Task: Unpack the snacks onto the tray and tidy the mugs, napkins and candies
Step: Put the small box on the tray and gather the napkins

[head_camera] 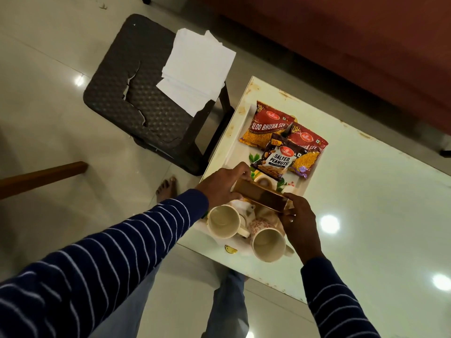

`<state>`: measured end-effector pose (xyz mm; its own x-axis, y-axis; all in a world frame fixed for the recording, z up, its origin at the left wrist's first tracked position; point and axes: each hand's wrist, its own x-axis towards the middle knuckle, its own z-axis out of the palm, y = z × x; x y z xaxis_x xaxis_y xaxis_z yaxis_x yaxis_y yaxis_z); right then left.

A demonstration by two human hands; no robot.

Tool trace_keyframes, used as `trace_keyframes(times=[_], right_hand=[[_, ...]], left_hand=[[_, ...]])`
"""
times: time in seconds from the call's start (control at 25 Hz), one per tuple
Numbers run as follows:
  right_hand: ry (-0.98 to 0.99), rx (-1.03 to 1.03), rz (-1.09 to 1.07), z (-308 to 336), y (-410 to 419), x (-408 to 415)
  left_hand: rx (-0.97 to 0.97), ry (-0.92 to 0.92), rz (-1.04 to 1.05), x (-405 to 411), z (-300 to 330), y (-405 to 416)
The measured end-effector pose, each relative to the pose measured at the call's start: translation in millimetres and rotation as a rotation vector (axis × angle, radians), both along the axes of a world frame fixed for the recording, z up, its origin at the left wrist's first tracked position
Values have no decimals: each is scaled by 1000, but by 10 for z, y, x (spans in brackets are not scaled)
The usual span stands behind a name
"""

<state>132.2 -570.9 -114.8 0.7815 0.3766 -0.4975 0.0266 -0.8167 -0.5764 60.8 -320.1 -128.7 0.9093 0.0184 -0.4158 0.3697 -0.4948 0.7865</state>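
Both hands are gripping a brown box (262, 197) by its ends, the left hand (223, 185) curling round the 9 o'clock end and the right hand (299, 215) clasping the 3 o'clock end, probably to keep it level over the tray (240, 132). Just below, at 6 o'clock, two mugs (223, 222) are lying tipped. At 12 o'clock, snack packets (279, 156) are resting on the tray, on the counter (366, 191). At 11 o'clock, napkins (197, 71) are sitting on a stool (136, 101).

Navy sleeves (102, 264) — thin white stripes — grey trousers (227, 311)
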Motion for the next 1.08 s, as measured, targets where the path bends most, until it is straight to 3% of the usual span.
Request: trace_keyframes(times=[0.16, 0.28, 0.44, 0.52, 0.68, 0.88, 1.08], right_hand=[[-10, -30, 39, 106, -42, -30], [-167, -92, 166, 310, -141, 33], [-290, -49, 109, 591, 76, 425], [-339, 19, 89, 693, 406, 709], [-324, 138, 14, 837, 1376, 1150], [-181, 269, 36, 774, 2471, 1396], [-82, 209, 141, 557, 3291, 1645]], left_hand=[[-5, 18, -11, -86, 116, 124], [50, -49, 97, -177, 338, 446], [104, -188, 530, -174, 628, 1046], [111, -158, 830, -66, 702, 1338], [-156, 22, 1280, 183, 663, 1887], [-194, 128, 1371, 438, 546, 2097], [-312, 260, 1450, 514, 376, 2018]])
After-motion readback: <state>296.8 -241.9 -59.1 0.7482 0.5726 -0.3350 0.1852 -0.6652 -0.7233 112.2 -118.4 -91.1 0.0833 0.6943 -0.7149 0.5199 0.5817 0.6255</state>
